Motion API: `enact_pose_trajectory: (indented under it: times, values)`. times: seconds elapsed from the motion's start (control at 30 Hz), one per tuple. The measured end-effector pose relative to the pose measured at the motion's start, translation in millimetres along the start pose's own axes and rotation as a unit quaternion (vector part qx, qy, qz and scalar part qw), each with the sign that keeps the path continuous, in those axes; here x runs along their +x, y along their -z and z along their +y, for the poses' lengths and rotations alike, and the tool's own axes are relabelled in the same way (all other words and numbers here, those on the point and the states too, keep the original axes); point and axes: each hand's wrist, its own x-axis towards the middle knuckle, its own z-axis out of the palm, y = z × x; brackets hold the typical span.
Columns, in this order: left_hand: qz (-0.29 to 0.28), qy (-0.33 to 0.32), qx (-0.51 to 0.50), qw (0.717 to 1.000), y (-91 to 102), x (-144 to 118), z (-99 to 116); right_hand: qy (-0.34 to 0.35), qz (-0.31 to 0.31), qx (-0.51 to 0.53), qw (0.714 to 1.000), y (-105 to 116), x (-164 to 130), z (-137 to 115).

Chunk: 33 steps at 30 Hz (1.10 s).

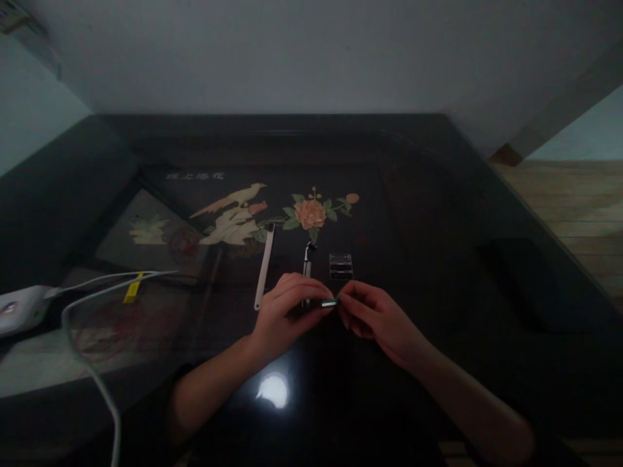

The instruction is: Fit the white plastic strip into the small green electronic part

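My left hand (292,305) pinches a small flat green-and-silver piece (329,303) between thumb and fingers; its kind is too small to make out. At the right end of that piece, the closed fingertips of my right hand (370,314) meet it. Just beyond the hands lies a small clear plastic case (341,266) with dark parts in it. A slim silver tool (307,259) with a dark, bent head stands out behind my left fingers, which cover its lower part. Left of it rests a long, flat, pale strip (265,269) with a black tip.
The glossy dark table (413,214) carries a bird-and-flower picture (310,214). At left are a white device (24,308) and a pale cable (92,370) with a yellow tag (132,290). A dark flat object (535,282) lies at right. A wall (272,58) stands behind.
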Motion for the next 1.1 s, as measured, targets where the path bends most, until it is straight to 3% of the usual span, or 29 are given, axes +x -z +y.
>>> enact_pose_trajectory:
  times: [0.3,0.6,0.87,1.1]
  values:
    - [-0.010,0.041,0.009,0.999,0.0,0.9,-2.8,0.104,0.038,-0.092,0.990,1.8,-1.9,-2.9]
    - [-0.024,0.034,0.026,0.999,-2.2,-0.8,-5.4,0.124,0.050,-0.109,0.985,1.9,-2.9,-3.2]
    - [-0.009,0.037,-0.004,0.999,-1.7,-1.6,-5.3,0.037,-0.030,0.045,0.998,-2.0,-0.6,5.7]
    - [-0.016,0.031,-0.031,0.999,-1.0,-1.7,-4.6,0.030,-0.126,0.103,0.986,-3.8,-0.4,12.6]
